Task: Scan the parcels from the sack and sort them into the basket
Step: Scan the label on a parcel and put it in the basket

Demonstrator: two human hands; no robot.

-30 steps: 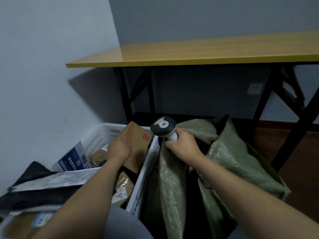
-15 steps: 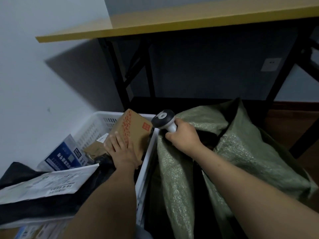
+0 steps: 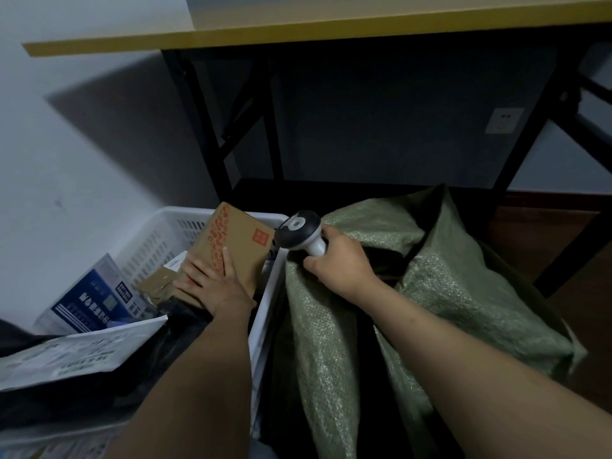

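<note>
Gripping scanner; left hand seemingly presses box.

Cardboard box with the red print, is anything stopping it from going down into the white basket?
Nothing stands above it: the cardboard box already leans inside the white basket under the left hand. A smaller brown parcel lies against its lower left side, which may keep it from lying flat.
</note>
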